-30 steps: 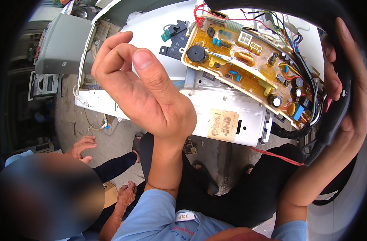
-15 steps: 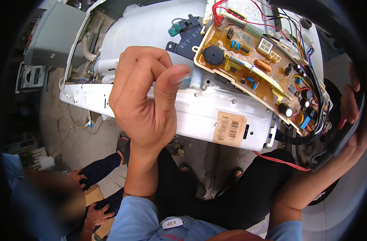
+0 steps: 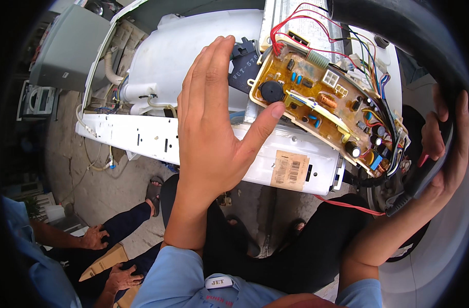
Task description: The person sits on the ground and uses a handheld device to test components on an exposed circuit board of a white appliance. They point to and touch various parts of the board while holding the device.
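My left hand (image 3: 208, 123) is raised over the white metal panel with its fingers stretched out and thumb apart, holding nothing. The thumb tip overlaps the lower left edge of a circuit board (image 3: 312, 97) seated in a tan plastic tray. Behind my fingers, partly hidden, lies a dark plastic part (image 3: 243, 69). At the far right my right hand (image 3: 447, 149) is wrapped round a thick black tube (image 3: 421, 179). A bit of red shows beside its fingers. Pinkish-red twisted wire (image 3: 347, 205) leads away from the tube's lower end.
The white panel (image 3: 234, 154), bearing a paper label (image 3: 290, 170), crosses in front of a white drum-shaped housing (image 3: 160, 56). Red and coloured wires (image 3: 342, 38) arch above the board. Another person's hands (image 3: 122, 277) rest at the lower left, beside cardboard (image 3: 103, 262). A grey cabinet (image 3: 70, 46) stands far left.
My left hand has opened from curled fingers into a flat spread and moved right, toward the board. My right hand still grips the black tube. The view has shifted slightly.
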The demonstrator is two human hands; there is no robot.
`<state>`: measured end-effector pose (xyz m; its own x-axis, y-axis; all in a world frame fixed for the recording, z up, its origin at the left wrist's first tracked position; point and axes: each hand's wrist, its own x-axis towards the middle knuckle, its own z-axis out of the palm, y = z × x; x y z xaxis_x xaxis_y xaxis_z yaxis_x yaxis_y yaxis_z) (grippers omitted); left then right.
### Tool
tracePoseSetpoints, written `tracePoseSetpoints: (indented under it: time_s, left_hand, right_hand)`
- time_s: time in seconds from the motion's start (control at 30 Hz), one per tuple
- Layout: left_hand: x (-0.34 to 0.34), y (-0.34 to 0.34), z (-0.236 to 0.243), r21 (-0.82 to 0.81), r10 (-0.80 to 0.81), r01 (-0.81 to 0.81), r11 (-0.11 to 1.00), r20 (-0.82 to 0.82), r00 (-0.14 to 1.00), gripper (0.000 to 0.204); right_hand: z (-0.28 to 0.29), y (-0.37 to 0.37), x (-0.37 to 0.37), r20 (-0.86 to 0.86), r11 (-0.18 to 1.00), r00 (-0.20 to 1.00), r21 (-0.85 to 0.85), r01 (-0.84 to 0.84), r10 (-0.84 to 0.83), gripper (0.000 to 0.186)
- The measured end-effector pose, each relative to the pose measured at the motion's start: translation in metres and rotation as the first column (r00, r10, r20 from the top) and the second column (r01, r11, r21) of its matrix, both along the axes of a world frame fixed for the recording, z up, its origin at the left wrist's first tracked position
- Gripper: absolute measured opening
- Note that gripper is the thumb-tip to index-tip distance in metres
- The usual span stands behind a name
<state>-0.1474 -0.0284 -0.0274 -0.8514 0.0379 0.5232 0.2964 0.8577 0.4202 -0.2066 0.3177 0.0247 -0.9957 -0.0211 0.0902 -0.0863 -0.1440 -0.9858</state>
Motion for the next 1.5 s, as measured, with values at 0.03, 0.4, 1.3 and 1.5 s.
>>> tracePoseSetpoints:
  time_s: [0.03,0.4,1.3,1.5]
  left_hand:
    - [-0.001,0.0,-0.002,-0.029,0.002,-0.002,1.0,0.019,1.0,0.074]
    - [-0.007,0.003,-0.001,-0.037,0.002,-0.003,0.999,-0.023,1.0,0.073]
    - [-0.005,0.008,0.005,-0.035,0.037,-0.035,0.999,0.061,0.997,0.075]
    - [-0.004,0.007,0.009,-0.011,0.013,-0.012,1.0,0.061,0.998,0.075]
  right_hand:
    - [0.002,-0.003,0.0,0.026,1.0,0.999,0.017,0.021,-0.021,0.097]
    - [-0.014,-0.021,-0.028,-0.652,0.919,0.649,0.289,-0.266,0.393,0.069]
    - [0.007,-0.017,-0.01,-0.137,0.9,0.987,-0.416,-0.133,0.082,0.048]
    - [-0.001,-0.018,-0.016,-0.257,0.875,0.956,-0.419,-0.243,0.142,0.053]
